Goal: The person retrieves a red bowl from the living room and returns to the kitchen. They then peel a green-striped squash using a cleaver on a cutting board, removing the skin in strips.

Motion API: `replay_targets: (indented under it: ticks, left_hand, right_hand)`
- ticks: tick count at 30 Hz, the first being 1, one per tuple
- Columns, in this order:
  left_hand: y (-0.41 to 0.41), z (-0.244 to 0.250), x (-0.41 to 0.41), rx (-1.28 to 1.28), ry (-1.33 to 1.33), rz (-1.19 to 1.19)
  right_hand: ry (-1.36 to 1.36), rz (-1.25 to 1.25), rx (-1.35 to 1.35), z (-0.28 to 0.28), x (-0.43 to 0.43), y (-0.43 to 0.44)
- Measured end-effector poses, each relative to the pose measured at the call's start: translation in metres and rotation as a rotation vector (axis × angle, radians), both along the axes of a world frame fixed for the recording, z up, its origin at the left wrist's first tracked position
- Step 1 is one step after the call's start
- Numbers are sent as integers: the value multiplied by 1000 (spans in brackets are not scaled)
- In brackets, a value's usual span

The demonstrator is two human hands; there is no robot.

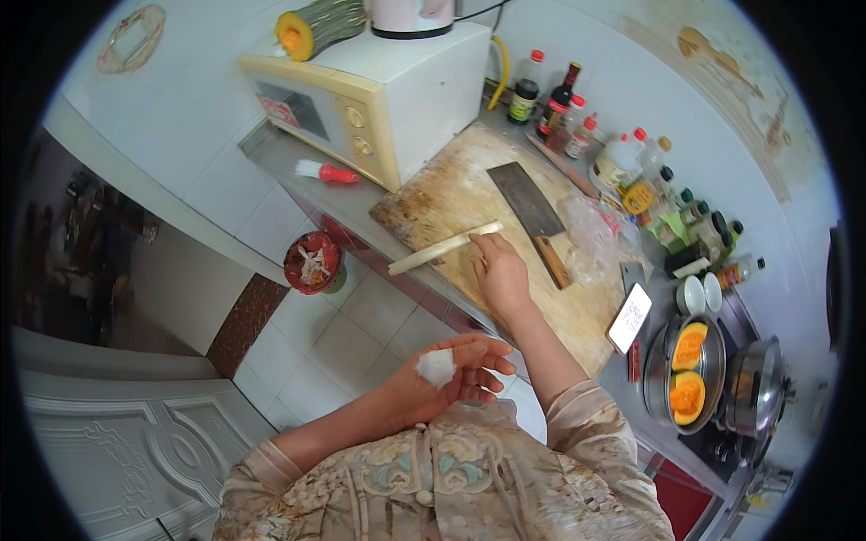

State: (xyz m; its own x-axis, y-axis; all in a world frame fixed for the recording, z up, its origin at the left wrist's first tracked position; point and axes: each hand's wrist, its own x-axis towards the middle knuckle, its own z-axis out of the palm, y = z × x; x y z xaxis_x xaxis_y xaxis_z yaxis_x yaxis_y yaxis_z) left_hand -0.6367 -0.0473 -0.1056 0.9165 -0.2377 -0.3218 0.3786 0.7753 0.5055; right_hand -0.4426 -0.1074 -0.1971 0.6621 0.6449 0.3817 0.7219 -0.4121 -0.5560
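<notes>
My right hand (502, 274) is over the wooden cutting board (460, 169), its index fingertip at the far end of a long pale stalk (440, 248). The thumb is apart from the stalk, so I see no firm grip. The stalk's near end sticks out past the board's left edge. My left hand (454, 368) is in front of my torso, empty with fingers apart, a white patch at the base of its thumb. To the right of my right hand lies a cleaver (526, 203) with a wooden handle (553, 262), flat on the board.
A microwave oven (433, 95) with a cut pumpkin (325, 27) on top stands behind. Bottles (609, 162) line the wall. A plastic bag (592, 233) and phone (630, 318) lie at right, near a steel pot (717, 351) holding pumpkin pieces (687, 399). Below is a red bin (291, 274).
</notes>
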Motion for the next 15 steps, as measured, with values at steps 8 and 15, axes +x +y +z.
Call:
replay_targets:
  ticks: [8,15]
  left_hand:
    - [67,16,11,89,70,190]
    - [102,16,26,85,84,275]
  right_hand:
    - [-106,241,-101,-30,21,60]
    - [-52,404,-122,-43,59,58]
